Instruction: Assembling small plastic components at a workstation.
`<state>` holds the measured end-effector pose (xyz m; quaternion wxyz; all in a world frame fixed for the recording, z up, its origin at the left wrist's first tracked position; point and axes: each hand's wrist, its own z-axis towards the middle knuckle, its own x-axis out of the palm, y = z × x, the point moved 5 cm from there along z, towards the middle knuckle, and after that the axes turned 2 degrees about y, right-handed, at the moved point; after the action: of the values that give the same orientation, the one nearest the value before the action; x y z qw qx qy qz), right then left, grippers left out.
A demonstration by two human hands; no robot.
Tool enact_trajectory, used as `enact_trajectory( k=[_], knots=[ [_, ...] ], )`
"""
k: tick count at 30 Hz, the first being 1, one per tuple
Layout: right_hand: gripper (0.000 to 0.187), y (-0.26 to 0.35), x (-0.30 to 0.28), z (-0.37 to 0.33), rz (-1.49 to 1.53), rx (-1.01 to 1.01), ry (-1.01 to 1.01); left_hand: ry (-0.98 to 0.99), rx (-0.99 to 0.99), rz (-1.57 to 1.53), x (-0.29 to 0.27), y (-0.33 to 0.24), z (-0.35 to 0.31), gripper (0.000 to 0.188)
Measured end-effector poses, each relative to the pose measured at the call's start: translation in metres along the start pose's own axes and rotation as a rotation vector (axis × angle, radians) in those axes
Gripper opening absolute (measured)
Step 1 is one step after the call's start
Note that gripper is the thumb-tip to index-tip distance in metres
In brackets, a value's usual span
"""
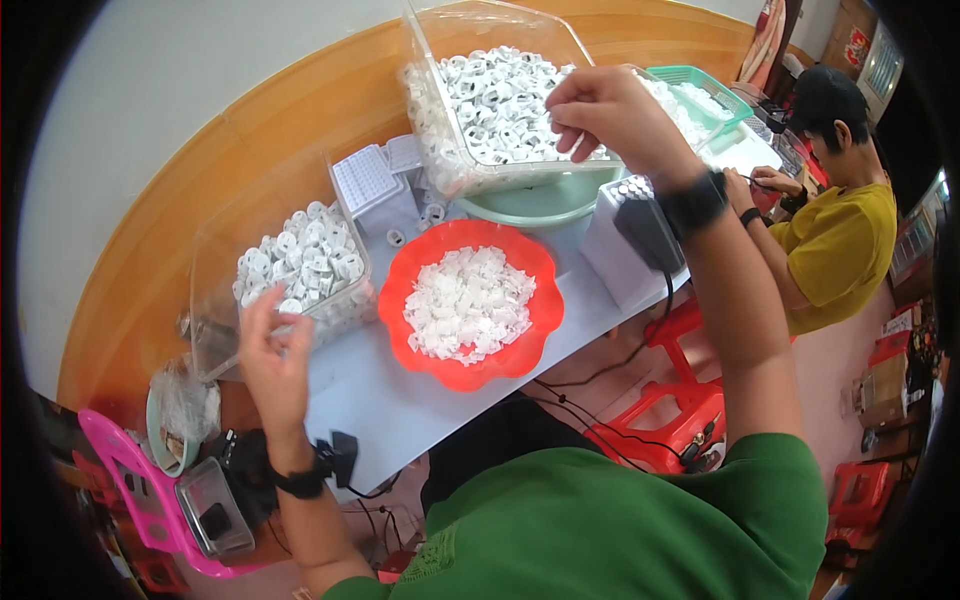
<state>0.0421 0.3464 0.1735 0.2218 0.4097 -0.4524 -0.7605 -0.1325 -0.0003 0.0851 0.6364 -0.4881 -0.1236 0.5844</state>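
Observation:
My left hand (273, 368) is raised at the near edge of a clear plastic bin (345, 308). Its fingers are apart, slightly blurred, and nothing shows between them. White round plastic parts (305, 255) lie heaped in that bin. On the right, my right hand (610, 115) hangs over the front edge of a larger clear bin (450, 160) filled with similar white parts (505, 95). Its fingers are bent and a little spread, with nothing visible in them. Between my hands sits a red scalloped bowl (400, 300) holding small thin white pieces (470, 305).
Pale lidded blocks (378, 190) stand behind the bowl. A green basin (540, 205) sits under the large bin. At the right are a white box (620, 245) and a black device (645, 230) with a cable. Further right, a co-worker in yellow (840, 240) sits handling something.

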Motion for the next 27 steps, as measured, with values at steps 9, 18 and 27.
enact_trajectory(
  k=[9, 18, 27],
  knots=[
    [0.016, -0.082, 0.013, 0.096, -0.630, 0.283, 0.425, 0.257, -0.218, -0.297, 0.042, 0.001, -0.055, 0.030],
    [0.014, -0.109, 0.023, 0.112, -0.954, 0.095, 0.647, 0.320, -0.331, -0.405, 0.051, 0.014, -0.068, 0.025],
    [0.023, -0.026, -0.029, 0.058, -0.364, 0.050, 0.246, 0.300, -0.284, -0.443, 0.054, -0.002, -0.072, 0.022]
  ],
)
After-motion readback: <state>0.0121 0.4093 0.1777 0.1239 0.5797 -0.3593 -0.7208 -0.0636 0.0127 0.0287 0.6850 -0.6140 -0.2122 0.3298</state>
